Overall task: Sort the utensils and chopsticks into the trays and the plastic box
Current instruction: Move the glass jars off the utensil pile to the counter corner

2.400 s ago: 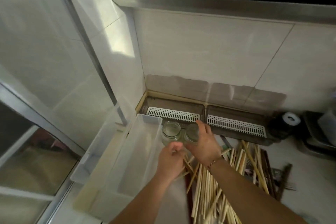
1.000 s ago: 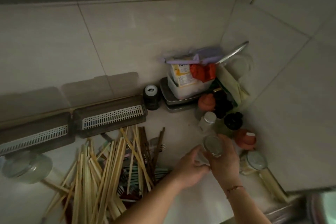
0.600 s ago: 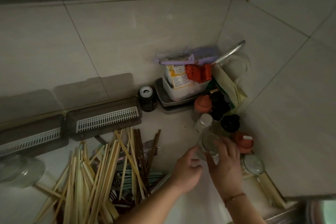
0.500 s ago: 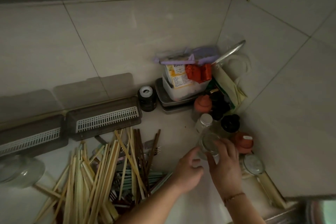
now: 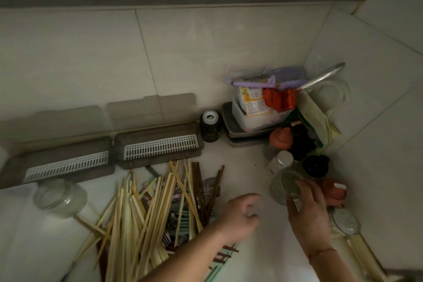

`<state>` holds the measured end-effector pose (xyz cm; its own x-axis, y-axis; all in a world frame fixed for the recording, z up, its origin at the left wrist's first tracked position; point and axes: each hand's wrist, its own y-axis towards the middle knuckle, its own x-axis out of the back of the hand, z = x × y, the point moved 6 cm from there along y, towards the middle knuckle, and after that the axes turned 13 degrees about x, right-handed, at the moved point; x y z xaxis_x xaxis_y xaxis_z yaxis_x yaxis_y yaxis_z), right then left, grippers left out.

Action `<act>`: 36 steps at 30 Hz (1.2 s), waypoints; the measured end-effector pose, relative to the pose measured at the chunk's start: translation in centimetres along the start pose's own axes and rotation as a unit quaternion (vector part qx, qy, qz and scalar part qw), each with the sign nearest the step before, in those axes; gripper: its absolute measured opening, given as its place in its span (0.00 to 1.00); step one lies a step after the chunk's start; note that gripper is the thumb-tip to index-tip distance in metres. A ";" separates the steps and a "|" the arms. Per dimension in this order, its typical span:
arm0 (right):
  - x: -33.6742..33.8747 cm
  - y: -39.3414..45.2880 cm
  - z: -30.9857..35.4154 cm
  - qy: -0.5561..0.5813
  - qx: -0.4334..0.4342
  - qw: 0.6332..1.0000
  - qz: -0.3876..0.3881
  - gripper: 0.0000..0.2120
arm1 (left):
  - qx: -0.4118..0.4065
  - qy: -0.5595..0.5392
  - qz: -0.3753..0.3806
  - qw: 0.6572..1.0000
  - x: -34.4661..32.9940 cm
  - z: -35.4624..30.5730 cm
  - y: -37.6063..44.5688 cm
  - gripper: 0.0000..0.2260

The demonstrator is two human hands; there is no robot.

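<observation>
pale tiled walls corner a dim countertop strewn with chopsticks.

Right hand grips a glass jar (upright) beside scattered chopsticks.

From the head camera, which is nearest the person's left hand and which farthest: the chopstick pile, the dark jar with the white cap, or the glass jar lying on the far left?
From the left hand:
1. Chopstick pile, just to its left, beside the wrist.
2. Dark jar with the white cap, up by the wall behind it.
3. Glass jar, far left, beyond the pile.
</observation>
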<state>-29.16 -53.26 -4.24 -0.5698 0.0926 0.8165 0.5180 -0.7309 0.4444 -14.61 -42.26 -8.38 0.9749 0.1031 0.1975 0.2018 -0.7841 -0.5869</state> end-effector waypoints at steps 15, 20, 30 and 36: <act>-10.5 2.3 31.5 0.214 0.305 0.905 0.206 0.23 | -0.058 -0.335 -0.594 0.730 22.0 11.9 -16.4 0.22; -14.9 1.0 40.8 0.230 0.342 0.860 0.300 0.31 | -0.040 -0.350 -0.626 0.696 24.7 16.4 -19.7 0.22; -21.0 0.1 49.5 0.184 0.317 0.855 0.367 0.38 | -0.022 -0.481 -0.556 0.678 27.4 18.9 -21.3 0.19; -22.7 0.1 50.0 0.180 0.304 0.858 0.374 0.37 | -0.030 -0.492 -0.530 0.690 28.3 18.9 -21.3 0.20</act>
<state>15.71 -21.65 -4.30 -0.0369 -0.5439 0.8383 0.9990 0.0023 0.0455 10.45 -11.12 -5.09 -0.1190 0.9808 -0.1546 0.8748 0.0299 -0.4835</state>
